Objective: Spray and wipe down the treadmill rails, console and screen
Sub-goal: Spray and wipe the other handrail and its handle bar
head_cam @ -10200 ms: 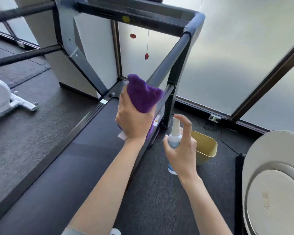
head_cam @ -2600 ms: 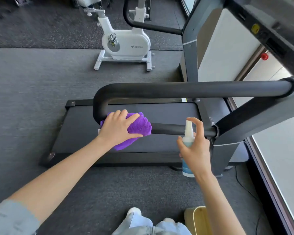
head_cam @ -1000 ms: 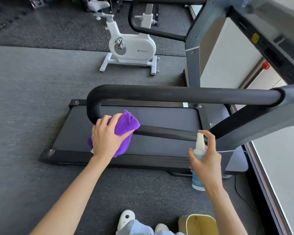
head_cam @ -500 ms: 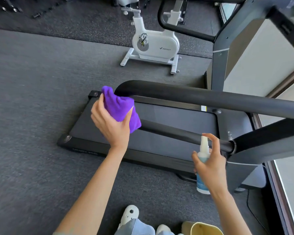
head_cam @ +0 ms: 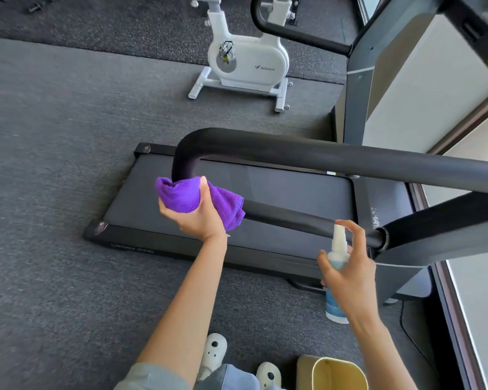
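Left hand (head_cam: 199, 218) is curled around a bunched purple cloth (head_cam: 193, 199), which is pressed from below against the bend of the black treadmill rail (head_cam: 307, 156); the rail's curved end disappears into the cloth just above the fingers. Right hand (head_cam: 350, 273) is wrapped around a spray bottle (head_cam: 335, 280), held upright, with the forefinger hooked over the white nozzle, close to the lower rail bar (head_cam: 299, 219) running right of the cloth. Below both hands the treadmill belt (head_cam: 293, 192) is seen. Beneath the right forearm a yellow bin (head_cam: 333, 372) is seen; beyond the left hand, a white exercise bike (head_cam: 245, 60).
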